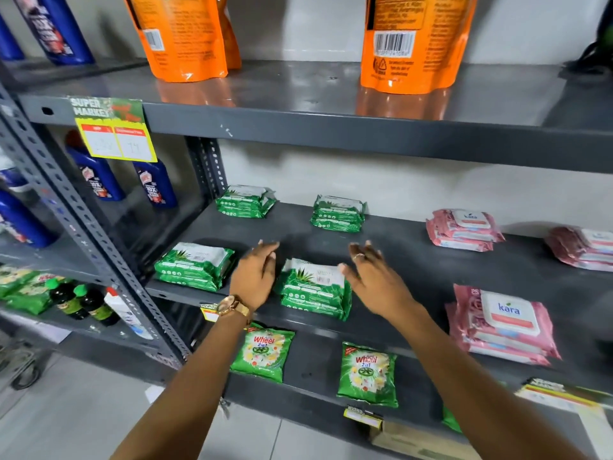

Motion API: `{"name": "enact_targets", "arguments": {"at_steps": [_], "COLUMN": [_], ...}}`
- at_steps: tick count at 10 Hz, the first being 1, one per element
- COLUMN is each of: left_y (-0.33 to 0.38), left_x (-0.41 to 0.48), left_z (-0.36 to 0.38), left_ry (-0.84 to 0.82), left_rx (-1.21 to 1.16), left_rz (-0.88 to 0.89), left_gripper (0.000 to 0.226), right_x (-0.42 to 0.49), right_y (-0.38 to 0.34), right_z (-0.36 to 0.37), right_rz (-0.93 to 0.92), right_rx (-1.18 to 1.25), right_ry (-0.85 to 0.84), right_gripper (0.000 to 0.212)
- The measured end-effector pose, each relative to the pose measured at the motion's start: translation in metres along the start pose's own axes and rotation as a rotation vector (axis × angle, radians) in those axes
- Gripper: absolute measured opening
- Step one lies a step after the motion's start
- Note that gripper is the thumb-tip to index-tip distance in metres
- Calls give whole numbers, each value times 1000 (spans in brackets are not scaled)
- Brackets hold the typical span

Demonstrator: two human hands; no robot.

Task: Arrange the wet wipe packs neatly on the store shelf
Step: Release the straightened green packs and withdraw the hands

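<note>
On the dark grey middle shelf [408, 260] lie small stacks of green wet wipe packs: front left [194, 265], front middle [315, 288], back left [245, 201], back middle [338, 213]. Pink Kara wipe stacks lie at the front right [501, 325], back right [462, 230] and far right [582, 247]. My left hand [257, 273], with a gold watch on its wrist, is open just left of the front middle green stack. My right hand [371, 270], wearing a ring, is open just right of that stack. Neither hand grips a pack.
Orange refill pouches [185, 38] [414, 41] stand on the shelf above. Green Wheel detergent packets [263, 351] [368, 373] lie on the shelf below. Blue bottles [154, 184] stand in the left bay behind a perforated upright post [83, 234]. A yellow price tag [116, 137] hangs from the upper shelf edge.
</note>
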State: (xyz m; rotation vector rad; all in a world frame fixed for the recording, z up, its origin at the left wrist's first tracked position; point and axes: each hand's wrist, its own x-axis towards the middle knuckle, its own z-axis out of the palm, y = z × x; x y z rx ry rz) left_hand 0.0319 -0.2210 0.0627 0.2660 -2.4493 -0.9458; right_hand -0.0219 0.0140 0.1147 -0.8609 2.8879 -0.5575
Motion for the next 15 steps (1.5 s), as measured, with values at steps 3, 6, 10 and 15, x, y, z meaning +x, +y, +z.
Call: {"name": "enact_targets", "arguments": {"at_steps": [3, 6, 10, 15], "left_y": [62, 61, 62, 86], "left_x": [-21, -27, -30, -29], "left_z": [61, 84, 90, 73], "left_ry": [-293, -310, -262, -311], "left_rx": [491, 556, 545, 534], "left_rz": [246, 127, 102, 130], "left_gripper": [57, 60, 57, 66], "right_x": [-60, -94, -97, -117], "right_y": [102, 163, 169, 146], "right_z": [-33, -22, -7, -22], "right_rz": [340, 541, 517, 402], "right_rx": [-151, -180, -218, -262], "right_ry": [248, 189, 286, 309], "right_gripper": [57, 61, 61, 74]}}
